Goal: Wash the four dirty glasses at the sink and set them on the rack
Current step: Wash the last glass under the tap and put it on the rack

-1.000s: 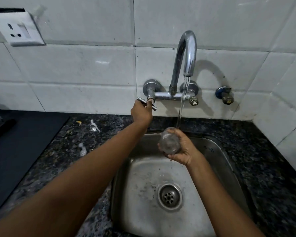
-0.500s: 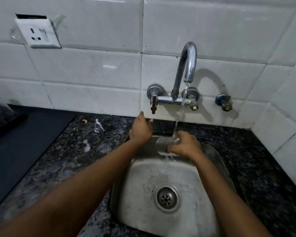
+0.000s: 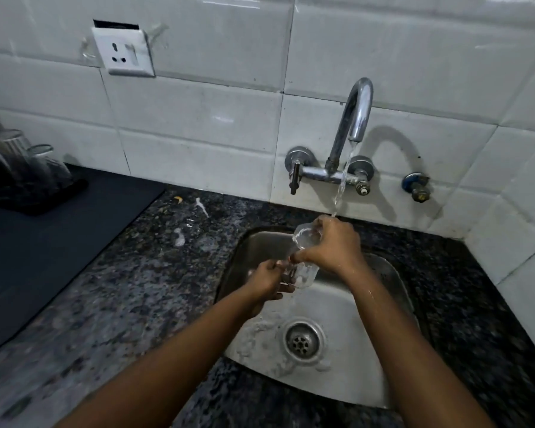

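Observation:
A clear glass [image 3: 303,257] is held tilted over the steel sink [image 3: 383,381], its mouth up toward the running water from the chrome tap [image 3: 357,118]. My right hand [image 3: 331,245] grips the glass from above and the right. My left hand [image 3: 267,281] holds the lower end of the glass, fingers curled at its base. Water falls onto my right hand and the rim. At the far left, other glasses [image 3: 40,162] stand upside down on a dark rack or cloth [image 3: 44,199], partly cut off by the frame edge.
A dark mat [image 3: 59,242] covers the counter on the left. The speckled granite counter [image 3: 136,288] carries foam spots and small scraps near the wall. A second valve [image 3: 416,188] juts from the tiles right of the tap. A wall socket [image 3: 124,54] sits upper left.
My left hand left the tap handle and came down to the glass's lower end. The glass is now tilted with both hands on it. The view shifted left, showing the glasses at far left.

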